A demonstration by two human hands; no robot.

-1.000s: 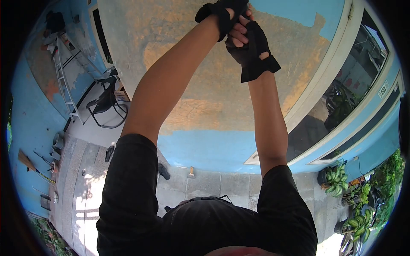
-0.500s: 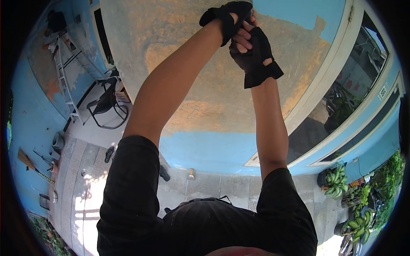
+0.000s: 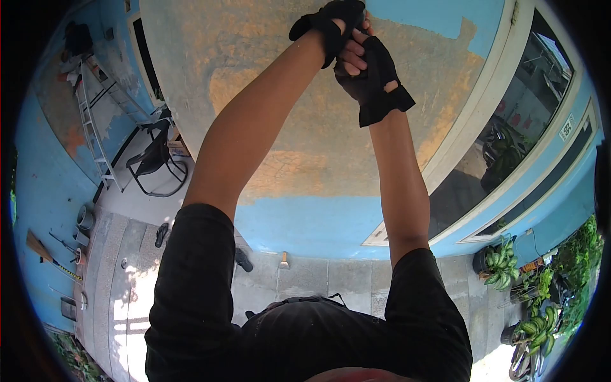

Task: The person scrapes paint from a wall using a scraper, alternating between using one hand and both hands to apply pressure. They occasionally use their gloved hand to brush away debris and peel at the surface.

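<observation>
My left hand (image 3: pixel 331 28) in a black fingerless glove is raised against the upper part of the wall (image 3: pixel 286 114), at the top edge of the view. Just below and right of it, my right hand (image 3: pixel 369 76), gloved alike, is closed with its fingers curled, and the two hands touch. Left fingertips show only in part, bent round toward the right hand. Whatever the hands grip is hidden by the gloves. Around them the wall is bare grey and orange, with blue paint (image 3: pixel 420 18) left at the upper right and along the bottom.
A scraper with a wooden handle (image 3: pixel 284 261) lies on the paving by the wall's foot. At left stand a black chair (image 3: pixel 153 162) and a ladder (image 3: pixel 92 127) with another person (image 3: pixel 79 39) near its top. A window (image 3: pixel 509 127) and potted plants (image 3: pixel 501 262) are at right.
Both hands, still together, sit slightly higher and further left in the view. The wall and surroundings have also shifted slightly left, and the grip looks the same.
</observation>
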